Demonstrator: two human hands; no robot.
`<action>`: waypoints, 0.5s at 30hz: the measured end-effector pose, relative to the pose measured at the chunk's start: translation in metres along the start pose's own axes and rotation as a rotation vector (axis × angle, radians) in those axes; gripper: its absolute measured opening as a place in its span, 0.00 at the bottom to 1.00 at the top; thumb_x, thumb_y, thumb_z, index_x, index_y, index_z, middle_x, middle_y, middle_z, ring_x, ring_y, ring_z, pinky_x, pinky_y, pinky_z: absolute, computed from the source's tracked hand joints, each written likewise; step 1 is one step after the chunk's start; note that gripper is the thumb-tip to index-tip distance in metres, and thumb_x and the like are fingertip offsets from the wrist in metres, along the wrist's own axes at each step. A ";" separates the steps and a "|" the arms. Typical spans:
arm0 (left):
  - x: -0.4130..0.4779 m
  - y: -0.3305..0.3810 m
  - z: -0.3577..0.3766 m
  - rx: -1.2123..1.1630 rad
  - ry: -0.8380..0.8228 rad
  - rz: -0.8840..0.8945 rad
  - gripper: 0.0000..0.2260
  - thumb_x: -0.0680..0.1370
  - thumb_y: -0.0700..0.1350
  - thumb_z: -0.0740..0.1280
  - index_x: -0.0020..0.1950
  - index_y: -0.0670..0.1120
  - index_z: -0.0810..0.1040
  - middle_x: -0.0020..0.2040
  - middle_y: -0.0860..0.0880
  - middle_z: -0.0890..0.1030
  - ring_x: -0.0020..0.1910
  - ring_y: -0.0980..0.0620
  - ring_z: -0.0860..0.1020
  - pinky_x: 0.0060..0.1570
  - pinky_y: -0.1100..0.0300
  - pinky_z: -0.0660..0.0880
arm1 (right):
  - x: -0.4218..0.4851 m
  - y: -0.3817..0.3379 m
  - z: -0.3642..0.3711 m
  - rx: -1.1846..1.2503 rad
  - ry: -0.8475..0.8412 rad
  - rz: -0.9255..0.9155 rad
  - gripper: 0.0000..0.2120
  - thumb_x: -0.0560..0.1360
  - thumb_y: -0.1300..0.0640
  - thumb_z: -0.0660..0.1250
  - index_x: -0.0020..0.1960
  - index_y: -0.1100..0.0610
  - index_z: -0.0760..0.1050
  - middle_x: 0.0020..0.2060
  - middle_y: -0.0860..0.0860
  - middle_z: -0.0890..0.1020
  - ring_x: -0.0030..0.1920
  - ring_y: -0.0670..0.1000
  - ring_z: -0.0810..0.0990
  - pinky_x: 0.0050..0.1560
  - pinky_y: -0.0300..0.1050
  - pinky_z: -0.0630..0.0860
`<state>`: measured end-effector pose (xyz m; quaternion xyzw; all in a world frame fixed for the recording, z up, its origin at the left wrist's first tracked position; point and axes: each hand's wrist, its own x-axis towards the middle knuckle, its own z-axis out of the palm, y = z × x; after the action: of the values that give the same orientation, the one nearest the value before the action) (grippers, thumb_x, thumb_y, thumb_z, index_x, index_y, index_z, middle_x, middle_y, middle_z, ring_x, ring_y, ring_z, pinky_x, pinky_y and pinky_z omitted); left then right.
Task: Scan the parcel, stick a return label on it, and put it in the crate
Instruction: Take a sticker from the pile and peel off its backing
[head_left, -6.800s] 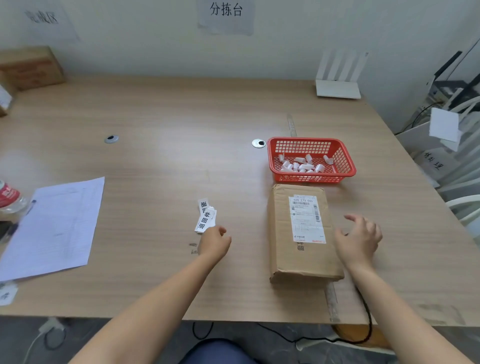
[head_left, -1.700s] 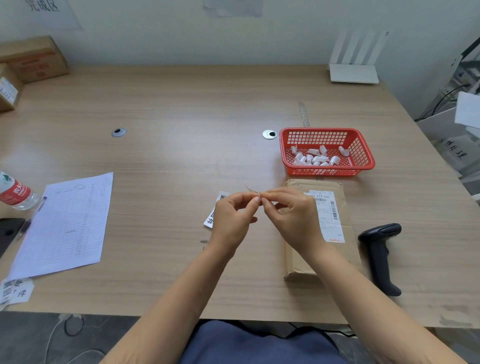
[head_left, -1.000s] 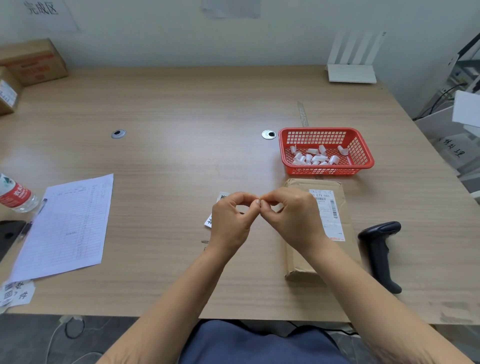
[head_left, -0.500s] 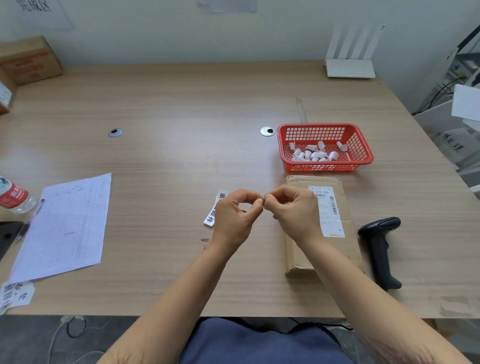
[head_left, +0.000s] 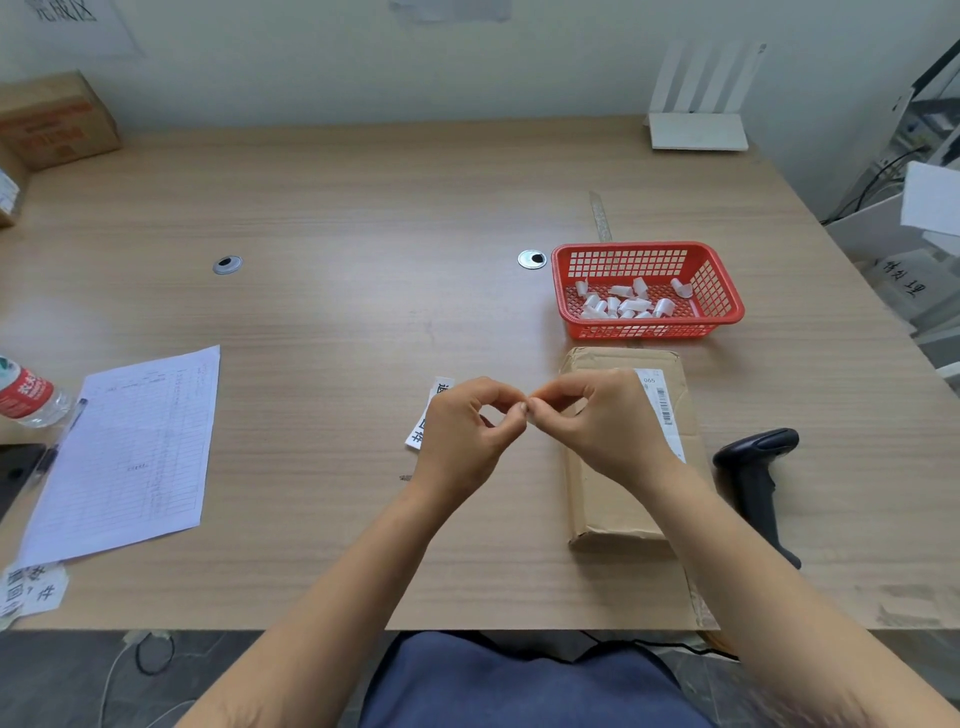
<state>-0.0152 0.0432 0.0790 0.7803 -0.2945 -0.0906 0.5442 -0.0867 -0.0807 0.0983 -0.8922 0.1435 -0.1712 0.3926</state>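
Wood table (head_left: 363, 218) against white wall; brown parcel (head_left: 613, 499) with white shipping label lies flat. Left hand (head_left: 462, 441) and right hand (head_left: 608, 426) pinched fingertip-to-fingertip; what they grip is too small to tell.

Bare forearms, no sleeves or jewellery visible; dark blue garment (head_left: 519, 686) at the lap, possibly trousers

the white shipping label (head_left: 661, 410) on the brown parcel (head_left: 618, 499) shows "065" at its top corner above a barcode; the rest is too small to read. a paper strip (head_left: 422, 423) at nine o'clock of the left hand (head_left: 467, 431) carries "回件". labels (head_left: 31, 592) at the surface's eight o'clock edge show "回" and "件". the wall sign (head_left: 67, 10) at eleven o'clock reads "完成区".
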 end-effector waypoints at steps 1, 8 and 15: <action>0.000 0.001 0.001 -0.001 0.002 0.003 0.05 0.71 0.35 0.67 0.37 0.40 0.82 0.33 0.57 0.78 0.30 0.66 0.75 0.28 0.74 0.66 | -0.001 0.000 0.001 -0.022 0.020 -0.020 0.05 0.67 0.56 0.69 0.37 0.56 0.83 0.31 0.49 0.85 0.32 0.44 0.80 0.36 0.39 0.77; -0.002 -0.002 0.007 -0.066 0.018 -0.051 0.07 0.68 0.42 0.66 0.37 0.42 0.82 0.29 0.60 0.79 0.32 0.64 0.76 0.28 0.73 0.66 | -0.004 0.002 0.009 -0.017 0.122 -0.029 0.07 0.65 0.56 0.66 0.33 0.56 0.81 0.27 0.50 0.83 0.29 0.42 0.77 0.33 0.40 0.75; -0.003 -0.005 0.008 -0.102 0.002 -0.101 0.05 0.69 0.42 0.66 0.37 0.44 0.82 0.33 0.57 0.80 0.34 0.66 0.76 0.35 0.72 0.70 | -0.006 0.007 0.005 0.149 0.049 0.081 0.03 0.68 0.62 0.70 0.37 0.60 0.82 0.28 0.42 0.79 0.32 0.33 0.77 0.34 0.24 0.70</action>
<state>-0.0195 0.0391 0.0707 0.7656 -0.2491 -0.1320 0.5783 -0.0906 -0.0799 0.0892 -0.8494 0.1757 -0.1872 0.4611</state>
